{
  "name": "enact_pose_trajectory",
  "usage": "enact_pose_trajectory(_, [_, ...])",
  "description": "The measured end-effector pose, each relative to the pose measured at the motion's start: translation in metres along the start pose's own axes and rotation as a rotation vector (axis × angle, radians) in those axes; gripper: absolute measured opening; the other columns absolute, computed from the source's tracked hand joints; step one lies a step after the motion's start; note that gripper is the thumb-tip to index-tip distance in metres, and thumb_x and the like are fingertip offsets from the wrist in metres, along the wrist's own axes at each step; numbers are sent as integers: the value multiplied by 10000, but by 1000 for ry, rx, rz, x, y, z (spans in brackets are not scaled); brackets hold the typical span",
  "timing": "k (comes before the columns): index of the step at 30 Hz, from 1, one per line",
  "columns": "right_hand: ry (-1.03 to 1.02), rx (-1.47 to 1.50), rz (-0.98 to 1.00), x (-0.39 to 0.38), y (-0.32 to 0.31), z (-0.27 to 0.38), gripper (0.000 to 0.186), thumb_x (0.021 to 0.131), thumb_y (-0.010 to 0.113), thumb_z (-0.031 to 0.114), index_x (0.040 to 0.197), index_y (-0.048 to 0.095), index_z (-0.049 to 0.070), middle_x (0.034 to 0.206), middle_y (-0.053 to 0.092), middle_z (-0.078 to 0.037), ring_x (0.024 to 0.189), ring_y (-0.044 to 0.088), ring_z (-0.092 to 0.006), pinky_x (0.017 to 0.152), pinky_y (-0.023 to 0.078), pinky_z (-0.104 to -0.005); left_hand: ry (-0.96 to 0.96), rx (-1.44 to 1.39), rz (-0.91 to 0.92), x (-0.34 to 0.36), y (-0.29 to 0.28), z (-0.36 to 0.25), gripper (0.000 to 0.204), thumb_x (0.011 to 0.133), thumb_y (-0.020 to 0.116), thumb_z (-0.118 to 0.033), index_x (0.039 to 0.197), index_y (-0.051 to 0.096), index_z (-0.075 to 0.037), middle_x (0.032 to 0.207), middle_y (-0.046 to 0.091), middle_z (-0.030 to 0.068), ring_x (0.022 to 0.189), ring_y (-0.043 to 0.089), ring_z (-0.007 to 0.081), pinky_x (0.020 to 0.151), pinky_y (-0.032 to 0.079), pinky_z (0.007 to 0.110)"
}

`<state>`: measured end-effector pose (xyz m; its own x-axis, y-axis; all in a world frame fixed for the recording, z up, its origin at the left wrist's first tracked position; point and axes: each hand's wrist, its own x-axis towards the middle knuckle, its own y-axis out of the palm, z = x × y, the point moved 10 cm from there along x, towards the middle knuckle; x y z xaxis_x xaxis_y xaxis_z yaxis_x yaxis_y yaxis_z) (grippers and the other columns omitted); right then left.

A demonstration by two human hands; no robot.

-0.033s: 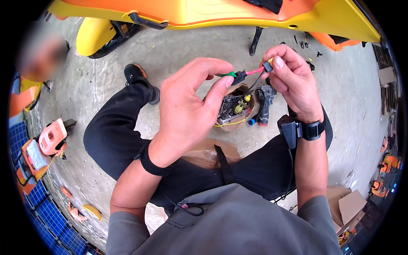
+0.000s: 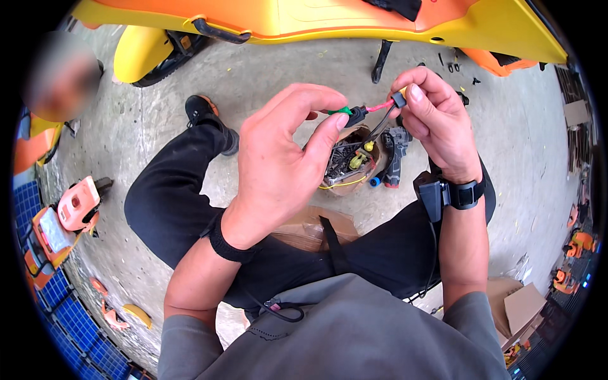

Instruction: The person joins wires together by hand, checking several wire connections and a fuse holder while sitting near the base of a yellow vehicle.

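Note:
My left hand (image 2: 278, 149) pinches the green end (image 2: 342, 110) of a black connector (image 2: 358, 114) between thumb and forefinger. A short pinkish-red wire (image 2: 380, 106) runs from it to a small dark grey connector (image 2: 398, 99) with a yellow end. That one sits between the thumb and fingertips of my right hand (image 2: 437, 120). A thin dark cable (image 2: 380, 126) hangs down from between the hands. Beneath them on the floor stands an open container (image 2: 375, 166) full of small dark metal parts, with yellow pieces among them.
A black cordless power tool (image 2: 396, 152) lies beside the container. Across the front hangs a large yellow-orange vehicle body (image 2: 304, 19), with a wheel under a yellow fender (image 2: 136, 54). Cardboard (image 2: 310, 225) lies between my legs. Another person (image 2: 60, 82) is at the far left; a cardboard box (image 2: 519, 310) stands lower right.

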<state>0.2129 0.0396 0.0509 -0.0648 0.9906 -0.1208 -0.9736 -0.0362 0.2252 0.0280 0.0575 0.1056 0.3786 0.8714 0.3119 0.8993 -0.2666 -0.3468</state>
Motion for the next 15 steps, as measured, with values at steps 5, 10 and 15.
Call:
enact_pose_trajectory(5, [-9, -5, -2, 0, 1, 0, 173, 987, 557, 194, 1060, 614, 48, 784, 651, -21, 505, 334, 5, 462, 233, -168, -5, 33, -23, 1, -3, -1, 111, 815, 705, 2, 918, 664, 9, 869, 642, 72, 747, 602, 146, 695, 486, 260])
enact_pose_trajectory(10, [-24, -22, 5, 0, 3, 2, 175, 980, 571, 202, 1058, 615, 52, 791, 665, -29, 504, 321, 4, 461, 236, -168, -43, 54, -42, 1, -5, 0, 119, 785, 704, 34, 894, 661, 13, 815, 626, 91, 698, 627, 176, 640, 495, 273])
enact_pose_trajectory(15, [-33, -36, 12, 0, 3, 2, 173, 977, 578, 205, 1056, 615, 55, 800, 675, -35, 504, 316, 3, 461, 242, -167, -49, 19, -44, 2, -6, 2, 105, 802, 700, 25, 903, 674, 15, 801, 628, 81, 678, 624, 159, 630, 487, 262])
